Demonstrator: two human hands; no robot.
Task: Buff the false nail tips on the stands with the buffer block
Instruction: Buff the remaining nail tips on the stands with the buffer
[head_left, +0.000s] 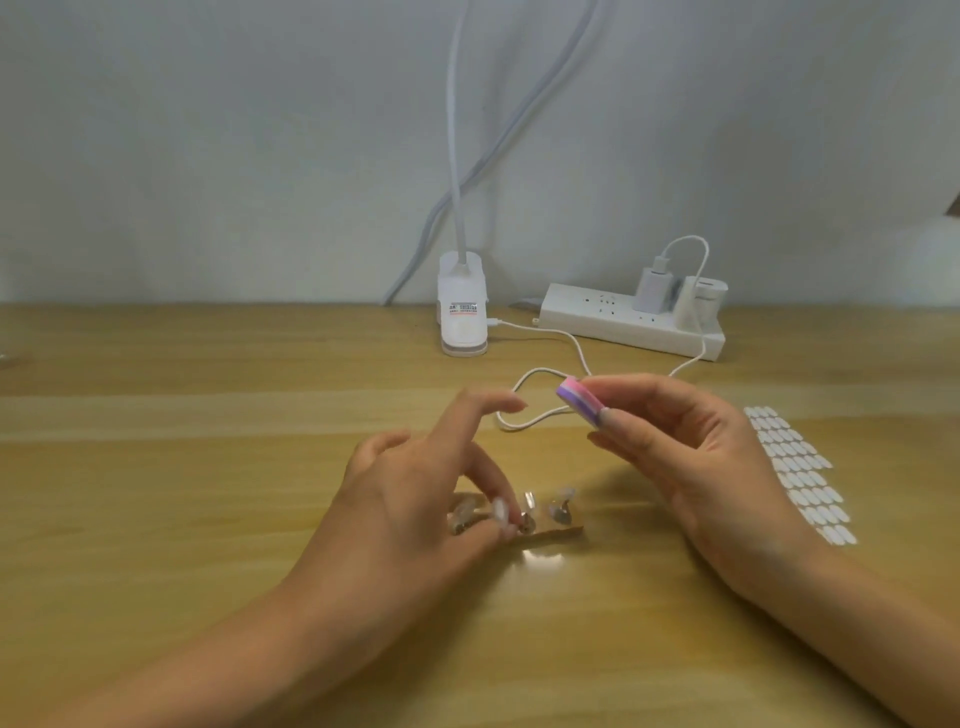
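- Head view, lower middle-left: reaching in from the bottom-left corner with the left hand (415, 499), apparently pinching a stand (525, 522) between thumb and a bent finger, forefinger lifting free toward upper right; being blurred there, judging only.
- Just right of that pinch: leaving the false nail tips (563, 496) sitting on their mounts, below frame centre.
- Above them, at centre: keeping the buffer block (579, 404) raised, touching no tip; seemingly pausing before a stroke, most buffing probably remaining; not telling buffed tips from unbuffed.
- Right of centre: gripping that block between thumb and fingertips of the right hand (691, 452), reaching in from lower right.
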